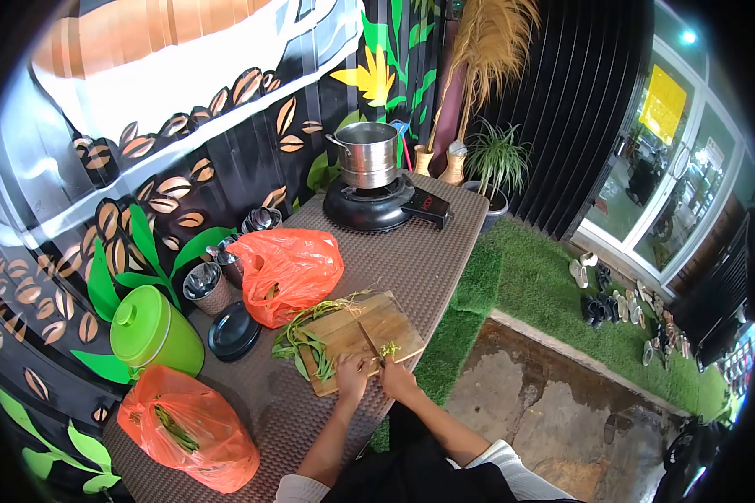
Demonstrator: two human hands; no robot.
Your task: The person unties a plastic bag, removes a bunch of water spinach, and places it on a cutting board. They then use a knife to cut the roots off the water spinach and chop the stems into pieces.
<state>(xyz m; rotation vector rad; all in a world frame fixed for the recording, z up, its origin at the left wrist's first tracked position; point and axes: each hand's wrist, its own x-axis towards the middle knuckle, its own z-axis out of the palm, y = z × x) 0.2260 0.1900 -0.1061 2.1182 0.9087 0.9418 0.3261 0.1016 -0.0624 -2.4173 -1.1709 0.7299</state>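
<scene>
A wooden cutting board lies near the table's edge in front of me. My right hand is closed around the handle of a knife, whose blade points away from me across the board. Beside it, my left hand rests on the board with curled fingers, gripping leafy greens that stick out to its left. Most of what lies under those fingers is hidden. More stems and roots spread over the board's left and far edges. Small chopped green pieces sit just right of the blade.
Red plastic bags stand behind the board and at the near left. Dark plates, a green lidded bucket and a spoon holder line the wall. A metal pot sits on a black portable stove.
</scene>
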